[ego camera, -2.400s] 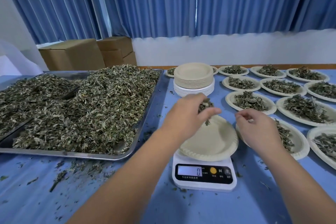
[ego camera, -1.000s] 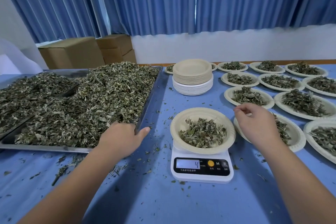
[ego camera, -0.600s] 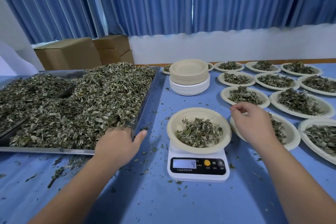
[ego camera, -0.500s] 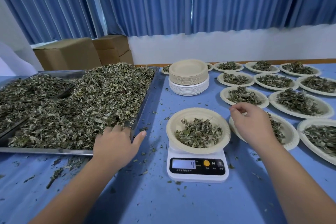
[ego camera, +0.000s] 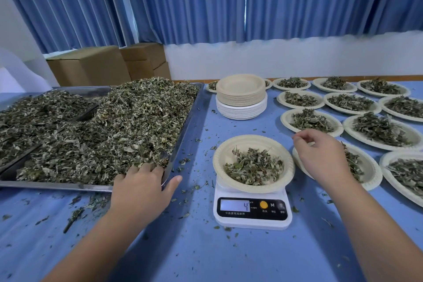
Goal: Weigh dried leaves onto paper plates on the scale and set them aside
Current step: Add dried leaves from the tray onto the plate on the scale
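A white digital scale (ego camera: 251,213) reads 4 and carries a paper plate (ego camera: 219,158) with a small heap of dried leaves (ego camera: 251,165). To its left a metal tray (ego camera: 183,126) is piled with dried leaves (ego camera: 114,126). My left hand (ego camera: 142,188) lies on the tray's near right corner, fingertips pushed into the leaves, thumb stretched out beside the rim. My right hand (ego camera: 325,158) hovers right of the scale above a filled plate (ego camera: 370,171), fingers loosely curled, nothing visible in them.
A stack of empty paper plates (ego camera: 241,96) stands behind the scale. Several filled plates (ego camera: 377,130) cover the table's right side. A second tray of leaves (ego camera: 34,112) lies at far left. Leaf crumbs litter the blue tabletop (ego camera: 194,247). Cardboard boxes (ego camera: 91,64) sit behind.
My left hand dropped a handful of leaves on the plate, went back to the tray, and has now slid slightly deeper into the pile. The scale rose from 0 to 4. My right hand stayed put.
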